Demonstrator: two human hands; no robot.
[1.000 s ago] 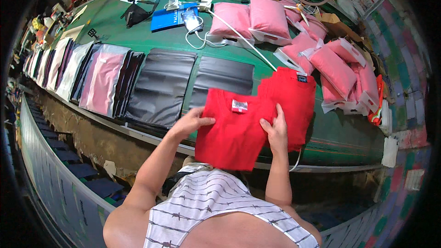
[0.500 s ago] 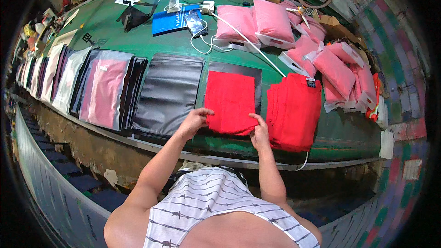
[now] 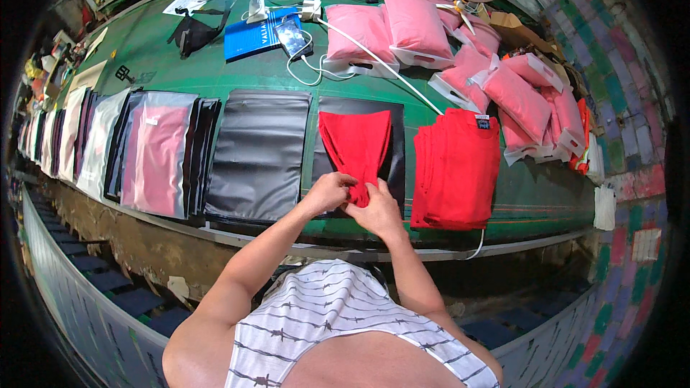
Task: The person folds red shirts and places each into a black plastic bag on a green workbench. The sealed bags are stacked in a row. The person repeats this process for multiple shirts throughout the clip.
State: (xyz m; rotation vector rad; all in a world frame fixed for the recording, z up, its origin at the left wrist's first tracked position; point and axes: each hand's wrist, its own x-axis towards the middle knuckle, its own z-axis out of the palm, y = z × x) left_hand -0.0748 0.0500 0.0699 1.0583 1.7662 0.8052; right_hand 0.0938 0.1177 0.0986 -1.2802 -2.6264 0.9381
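At the centre of the frame, the bare left hand (image 3: 332, 194) and the bare right hand (image 3: 379, 213) are pinching the lower end of a folded red cloth garment (image 3: 356, 136). They are sitting close beside each other, bunching that end narrow, while the garment's upper edge is spreading wider. The garment is lying over a flat black rectangular sheet (image 3: 395, 126) on a long green tabletop (image 3: 546, 201). Right of centre, a stack of folded red cloth garments (image 3: 456, 172) is resting near the right hand. Left of centre, a pile of glossy black plastic bags (image 3: 259, 151) is lying flat. Toward the upper right, plump clear bags of pink cloth (image 3: 417, 25) are crowding together.
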